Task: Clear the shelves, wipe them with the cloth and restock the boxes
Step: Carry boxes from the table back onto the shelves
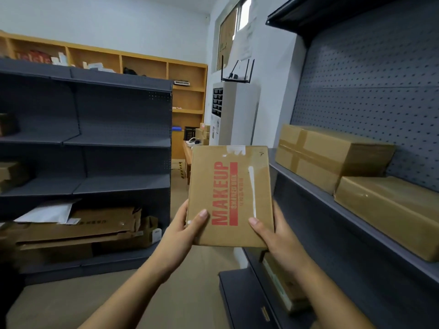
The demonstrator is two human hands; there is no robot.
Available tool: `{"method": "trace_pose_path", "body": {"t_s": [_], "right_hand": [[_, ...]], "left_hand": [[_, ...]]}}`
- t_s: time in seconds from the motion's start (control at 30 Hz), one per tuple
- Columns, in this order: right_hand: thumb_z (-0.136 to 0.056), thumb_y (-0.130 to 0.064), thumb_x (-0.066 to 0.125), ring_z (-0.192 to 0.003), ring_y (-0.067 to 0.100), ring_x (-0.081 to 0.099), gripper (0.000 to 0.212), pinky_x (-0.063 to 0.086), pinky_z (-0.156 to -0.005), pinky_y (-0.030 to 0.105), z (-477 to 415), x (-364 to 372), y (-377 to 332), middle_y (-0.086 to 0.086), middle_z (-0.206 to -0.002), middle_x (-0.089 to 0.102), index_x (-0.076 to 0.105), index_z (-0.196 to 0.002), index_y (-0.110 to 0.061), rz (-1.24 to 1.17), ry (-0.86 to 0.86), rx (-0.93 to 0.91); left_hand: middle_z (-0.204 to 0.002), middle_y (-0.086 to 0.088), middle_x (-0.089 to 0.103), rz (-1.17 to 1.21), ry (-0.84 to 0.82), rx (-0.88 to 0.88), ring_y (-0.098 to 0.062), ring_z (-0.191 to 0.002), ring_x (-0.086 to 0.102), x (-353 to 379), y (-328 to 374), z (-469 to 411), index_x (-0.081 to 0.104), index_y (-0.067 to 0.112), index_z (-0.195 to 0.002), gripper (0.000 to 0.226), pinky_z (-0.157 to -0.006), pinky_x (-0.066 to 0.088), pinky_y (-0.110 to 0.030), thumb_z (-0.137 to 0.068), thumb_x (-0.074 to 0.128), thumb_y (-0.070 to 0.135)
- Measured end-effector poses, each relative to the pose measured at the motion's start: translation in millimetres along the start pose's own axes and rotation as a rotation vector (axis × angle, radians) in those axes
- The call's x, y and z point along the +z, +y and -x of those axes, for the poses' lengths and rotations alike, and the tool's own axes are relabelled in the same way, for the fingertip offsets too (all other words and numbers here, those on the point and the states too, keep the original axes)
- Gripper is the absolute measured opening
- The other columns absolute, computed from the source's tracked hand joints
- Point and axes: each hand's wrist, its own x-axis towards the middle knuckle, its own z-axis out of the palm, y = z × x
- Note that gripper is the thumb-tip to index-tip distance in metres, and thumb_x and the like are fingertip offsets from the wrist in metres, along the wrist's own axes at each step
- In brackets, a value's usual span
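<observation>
A flat cardboard box (235, 184) printed "MAKEUP" in red is held up in front of me, just left of the dark grey shelf unit (316, 193) on my right. My left hand (183, 231) grips its lower left edge, thumb on the face. Its lower right corner sits in the grip of my right hand (273, 236), thumb also on top. Two taped cardboard boxes, one (330, 155) farther and one (392, 210) nearer, lie on the right shelf. No cloth is in view.
A second grey shelf unit (118, 143) stands to the left, with flattened cardboard (78, 229) and a white sheet on its bottom level. Another box (285, 286) sits on the lower right shelf. A wooden cabinet (187, 91) and a white appliance (235, 112) line the back.
</observation>
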Motion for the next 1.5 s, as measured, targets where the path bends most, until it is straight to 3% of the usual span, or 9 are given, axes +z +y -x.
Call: {"method": "trace_pose_path", "body": {"t_s": [0.13,0.3,0.47,0.73,0.83,0.97,1.17,1.3,1.5], "right_hand": [[-0.096,-0.032,0.064,-0.106,-0.013,0.061,0.057,0.046,-0.076,0.001,-70.1,-8.0,19.8,-0.032,-0.114,0.066,0.039,-0.147,-0.039,-0.002,-0.022,0.006],[-0.098,-0.030,0.062,-0.104,-0.015,0.061,0.053,0.045,-0.075,0.000,-143.5,-1.6,46.1,-0.037,-0.111,0.064,0.036,-0.143,-0.043,0.022,-0.016,0.015],[-0.097,-0.036,0.062,-0.103,-0.015,0.061,0.052,0.046,-0.073,0.001,-223.3,7.4,73.3,-0.028,-0.119,0.064,0.032,-0.133,-0.057,0.056,0.024,0.038],[-0.093,-0.040,0.063,-0.105,-0.021,0.057,0.056,0.045,-0.077,0.003,-347.8,20.1,100.3,-0.047,-0.110,0.059,0.029,-0.130,-0.066,0.079,0.163,0.050],[-0.086,-0.048,0.064,-0.111,-0.014,0.059,0.067,0.046,-0.091,0.016,-389.3,15.1,112.4,-0.038,-0.119,0.062,0.033,-0.145,-0.052,0.071,0.230,0.031],[-0.083,-0.051,0.065,-0.114,-0.010,0.059,0.077,0.048,-0.100,0.024,-435.2,2.9,124.9,-0.033,-0.124,0.062,0.032,-0.153,-0.042,0.104,0.279,0.023],[-0.095,-0.033,0.063,-0.107,-0.016,0.059,0.063,0.047,-0.080,0.002,-509.0,-35.2,151.0,-0.027,-0.127,0.059,0.032,-0.150,-0.041,0.102,0.350,-0.008],[-0.097,-0.032,0.064,-0.108,-0.015,0.059,0.064,0.047,-0.080,0.002,-547.6,-63.5,171.7,-0.024,-0.130,0.059,0.031,-0.151,-0.041,0.121,0.407,-0.025],[-0.096,-0.035,0.066,-0.111,-0.012,0.059,0.074,0.048,-0.080,0.003,-593.0,-105.2,187.1,-0.019,-0.135,0.058,0.024,-0.157,-0.040,0.167,0.491,-0.002]], "left_hand": [[-0.122,0.017,0.070,0.028,0.003,0.003,-0.003,-0.110,0.067,0.1,-13.0,-68.8,0.040,0.037,-0.146,0.054,-0.095,0.052,-0.033,-0.095,0.056,0.051],[-0.125,0.012,0.069,0.018,0.001,0.012,-0.007,-0.113,0.067,-11.5,-34.5,-149.1,0.040,0.036,-0.147,0.056,-0.103,0.051,-0.044,-0.095,0.056,0.052],[-0.124,0.009,0.070,0.032,-0.050,0.027,-0.010,-0.112,0.068,-26.0,-59.2,-240.7,0.040,0.034,-0.148,0.061,-0.103,0.052,-0.045,-0.093,0.058,0.053],[-0.122,0.012,0.071,0.055,-0.158,0.058,-0.005,-0.110,0.068,-50.0,-75.7,-393.6,0.044,0.036,-0.143,0.051,-0.101,0.054,-0.038,-0.096,0.057,0.048],[-0.122,0.015,0.070,0.057,-0.208,0.092,-0.004,-0.112,0.067,-49.5,-79.1,-450.1,0.043,0.037,-0.144,0.051,-0.098,0.054,-0.034,-0.096,0.057,0.049],[-0.118,0.017,0.072,0.100,-0.253,0.098,-0.002,-0.108,0.068,-35.6,-87.6,-504.4,0.045,0.034,-0.142,0.049,-0.081,0.055,-0.016,-0.095,0.057,0.043],[-0.124,0.010,0.071,0.098,-0.310,0.130,-0.006,-0.112,0.067,-2.5,-95.5,-604.9,0.044,0.029,-0.147,0.060,-0.099,0.054,-0.033,-0.092,0.057,0.051],[-0.124,0.010,0.071,0.089,-0.339,0.153,-0.005,-0.112,0.067,27.4,-103.0,-656.5,0.046,0.029,-0.144,0.050,-0.095,0.055,-0.024,-0.098,0.054,0.045],[-0.120,0.013,0.072,0.104,-0.391,0.173,-0.005,-0.109,0.069,70.4,-100.3,-719.3,0.050,0.029,-0.140,0.042,-0.088,0.056,-0.024,-0.100,0.051,0.044]]}}
